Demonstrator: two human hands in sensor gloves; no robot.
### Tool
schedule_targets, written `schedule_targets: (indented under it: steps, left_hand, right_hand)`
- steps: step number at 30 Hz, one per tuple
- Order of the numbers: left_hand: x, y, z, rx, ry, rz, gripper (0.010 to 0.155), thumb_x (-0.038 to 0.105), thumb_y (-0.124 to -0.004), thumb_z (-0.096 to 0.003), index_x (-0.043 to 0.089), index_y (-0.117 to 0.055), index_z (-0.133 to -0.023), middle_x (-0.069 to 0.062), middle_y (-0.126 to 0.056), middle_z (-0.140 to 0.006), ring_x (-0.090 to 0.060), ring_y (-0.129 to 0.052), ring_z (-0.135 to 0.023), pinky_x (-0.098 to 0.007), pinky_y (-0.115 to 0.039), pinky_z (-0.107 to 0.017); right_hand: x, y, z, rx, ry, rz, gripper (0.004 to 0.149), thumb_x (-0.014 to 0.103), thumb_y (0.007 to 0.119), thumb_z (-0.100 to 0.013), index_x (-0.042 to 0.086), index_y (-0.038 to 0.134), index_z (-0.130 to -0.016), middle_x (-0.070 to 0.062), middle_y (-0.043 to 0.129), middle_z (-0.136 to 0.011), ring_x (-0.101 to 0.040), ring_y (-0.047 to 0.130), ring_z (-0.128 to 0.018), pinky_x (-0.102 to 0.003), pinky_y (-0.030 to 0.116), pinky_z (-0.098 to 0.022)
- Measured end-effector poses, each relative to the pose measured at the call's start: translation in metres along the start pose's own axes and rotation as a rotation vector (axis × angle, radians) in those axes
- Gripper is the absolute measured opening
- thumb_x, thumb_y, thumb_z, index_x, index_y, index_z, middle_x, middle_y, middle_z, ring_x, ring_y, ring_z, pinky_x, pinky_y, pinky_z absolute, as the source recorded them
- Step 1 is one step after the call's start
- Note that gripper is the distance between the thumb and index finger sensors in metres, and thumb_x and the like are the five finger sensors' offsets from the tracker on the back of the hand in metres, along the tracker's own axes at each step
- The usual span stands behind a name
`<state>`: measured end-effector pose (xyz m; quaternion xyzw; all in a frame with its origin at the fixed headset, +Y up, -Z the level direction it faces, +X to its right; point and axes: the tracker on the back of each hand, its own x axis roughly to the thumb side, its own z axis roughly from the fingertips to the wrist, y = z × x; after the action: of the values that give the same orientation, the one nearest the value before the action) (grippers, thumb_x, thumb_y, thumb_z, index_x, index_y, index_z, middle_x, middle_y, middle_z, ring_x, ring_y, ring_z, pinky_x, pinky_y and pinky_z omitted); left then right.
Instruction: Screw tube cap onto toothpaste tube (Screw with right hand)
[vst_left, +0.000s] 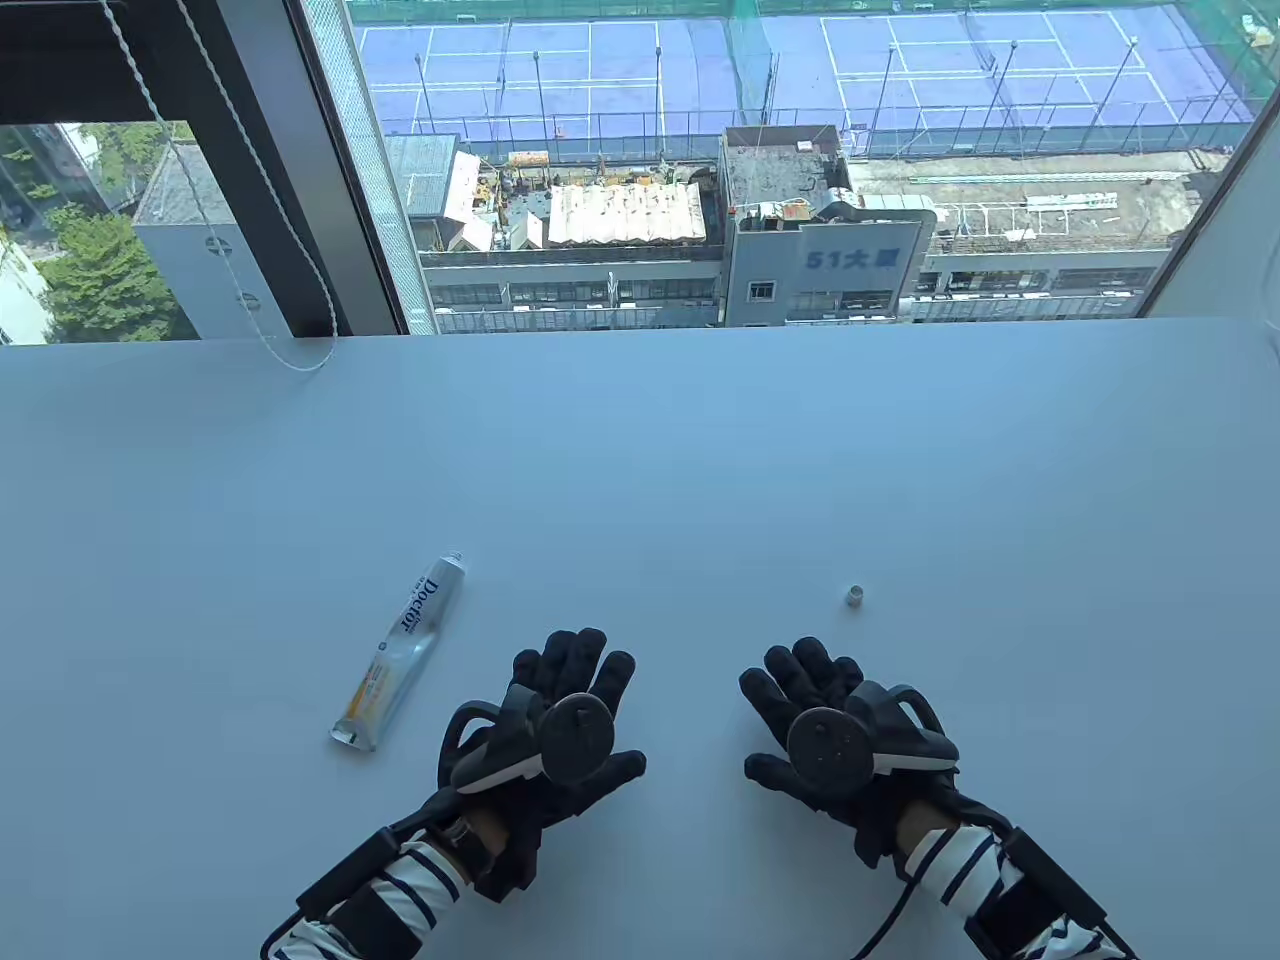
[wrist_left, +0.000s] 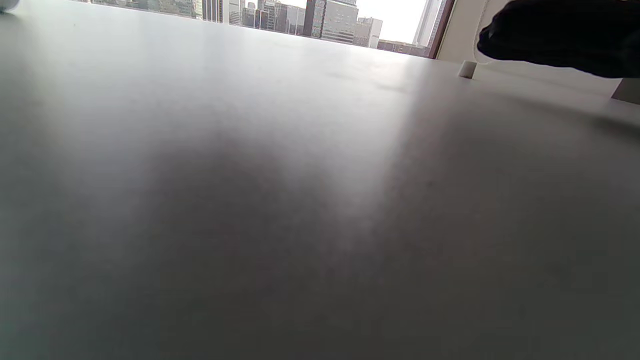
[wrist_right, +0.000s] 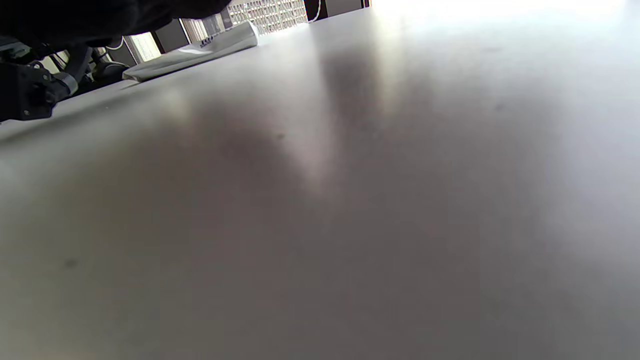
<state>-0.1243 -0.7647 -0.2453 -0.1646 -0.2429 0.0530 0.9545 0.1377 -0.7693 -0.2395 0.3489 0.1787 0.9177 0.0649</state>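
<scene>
A white toothpaste tube (vst_left: 400, 650) lies flat on the white table (vst_left: 640, 450), left of my hands, its uncapped nozzle pointing away from me. It also shows in the right wrist view (wrist_right: 195, 50). The small white cap (vst_left: 856, 597) stands alone on the table, beyond and right of my right hand; it shows in the left wrist view (wrist_left: 467, 69). My left hand (vst_left: 570, 700) rests palm down on the table with fingers spread, empty, right of the tube. My right hand (vst_left: 810, 700) rests palm down, fingers spread, empty, a little short of the cap.
A window runs along the table's far edge, with a blind cord (vst_left: 290, 355) hanging onto the table at the back left. A window frame post (vst_left: 280, 170) stands behind it.
</scene>
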Motion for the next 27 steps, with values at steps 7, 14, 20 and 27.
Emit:
schedule_targets:
  steps: [7,14,20,27]
  left_hand:
    - [-0.002,-0.001,-0.001,0.004,0.010,0.000,0.088,0.065,-0.055,-0.0459,0.030,-0.002,-0.105,-0.011,0.005,-0.115,-0.040,-0.002,-0.111,-0.062,-0.007,-0.077]
    - [-0.002,0.000,-0.001,0.010,0.011,0.002,0.087,0.066,-0.056,-0.0459,0.030,-0.003,-0.106,-0.011,0.003,-0.116,-0.041,-0.005,-0.112,-0.063,-0.009,-0.078]
    - [-0.005,0.000,-0.002,0.008,0.012,0.021,0.087,0.066,-0.056,-0.0458,0.030,-0.005,-0.107,-0.012,0.000,-0.117,-0.041,-0.009,-0.113,-0.063,-0.012,-0.078]
    - [-0.011,0.006,-0.002,0.025,0.041,0.027,0.087,0.066,-0.057,-0.0459,0.031,-0.008,-0.108,-0.013,-0.008,-0.119,-0.041,-0.017,-0.114,-0.064,-0.016,-0.079]
  right_hand:
    - [0.000,0.001,-0.001,0.010,0.004,0.008,0.076,0.047,0.044,-0.066,0.001,0.004,-0.113,-0.034,-0.001,-0.113,-0.061,-0.001,-0.096,-0.072,0.016,-0.063]
    - [-0.001,0.001,0.000,0.002,0.005,-0.001,0.076,0.046,0.044,-0.067,0.002,0.004,-0.113,-0.035,-0.002,-0.112,-0.063,0.001,-0.095,-0.071,0.018,-0.064]
    - [-0.001,0.002,-0.001,-0.002,-0.007,-0.005,0.074,0.045,0.045,-0.067,0.002,0.007,-0.113,-0.036,0.000,-0.112,-0.064,0.003,-0.096,-0.071,0.020,-0.064]
    - [-0.001,0.002,-0.001,-0.001,-0.009,-0.006,0.074,0.045,0.045,-0.067,0.002,0.007,-0.113,-0.036,0.001,-0.113,-0.064,0.006,-0.096,-0.071,0.021,-0.064]
